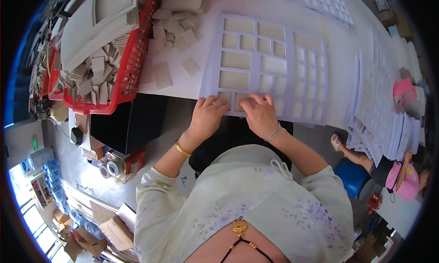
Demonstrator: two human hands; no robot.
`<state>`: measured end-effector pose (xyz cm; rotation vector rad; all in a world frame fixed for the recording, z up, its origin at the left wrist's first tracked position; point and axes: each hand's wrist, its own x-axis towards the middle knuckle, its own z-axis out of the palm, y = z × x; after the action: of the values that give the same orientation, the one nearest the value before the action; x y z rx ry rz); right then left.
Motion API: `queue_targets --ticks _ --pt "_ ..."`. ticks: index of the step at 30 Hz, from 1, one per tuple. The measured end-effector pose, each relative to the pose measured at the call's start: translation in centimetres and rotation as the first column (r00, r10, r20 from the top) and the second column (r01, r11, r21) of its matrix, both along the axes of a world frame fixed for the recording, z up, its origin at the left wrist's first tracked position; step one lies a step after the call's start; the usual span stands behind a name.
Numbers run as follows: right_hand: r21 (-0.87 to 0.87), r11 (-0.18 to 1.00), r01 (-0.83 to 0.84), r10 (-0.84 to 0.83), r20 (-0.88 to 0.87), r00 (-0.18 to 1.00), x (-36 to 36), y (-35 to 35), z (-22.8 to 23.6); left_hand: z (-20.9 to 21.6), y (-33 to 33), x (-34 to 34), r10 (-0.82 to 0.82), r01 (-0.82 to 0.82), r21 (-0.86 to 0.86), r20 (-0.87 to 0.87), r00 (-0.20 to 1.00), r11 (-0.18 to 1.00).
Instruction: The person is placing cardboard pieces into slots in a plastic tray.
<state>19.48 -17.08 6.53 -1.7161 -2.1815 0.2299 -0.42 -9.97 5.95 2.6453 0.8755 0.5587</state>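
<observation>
A white frame sheet (289, 75) with rows of rectangular windows lies at the table's near edge. Grey-beige card pieces (234, 80) fill many of its windows; one in the middle (273, 65) looks white. My left hand (206, 118) is at the sheet's near left corner, fingers bent and close together beside a small window. My right hand (261, 117) is curled, its fingertips down at the neighbouring small card (239, 101). Whether either hand pinches a card or the frame's edge is hidden under the fingers.
A red plastic basket (129, 71) full of card offcuts stands at the left. Loose cards (161, 75) lie beside it. More white frame sheets (368, 91) are stacked at the right, another (327, 4) at the far side. A person in pink (404, 180) sits at the right.
</observation>
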Motion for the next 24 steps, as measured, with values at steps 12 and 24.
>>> queue_targets --ticks 12,24 --pt "0.088 0.995 0.049 -0.041 -0.098 0.994 0.8 -0.2 0.5 -0.2 -0.1 -1.5 0.023 -0.018 -0.051 0.088 0.996 0.999" --pt "-0.054 0.432 0.9 -0.883 0.179 0.434 18.4 -14.3 -3.5 -2.4 -0.1 -2.1 0.217 -0.2 -0.172 0.088 0.972 0.965"
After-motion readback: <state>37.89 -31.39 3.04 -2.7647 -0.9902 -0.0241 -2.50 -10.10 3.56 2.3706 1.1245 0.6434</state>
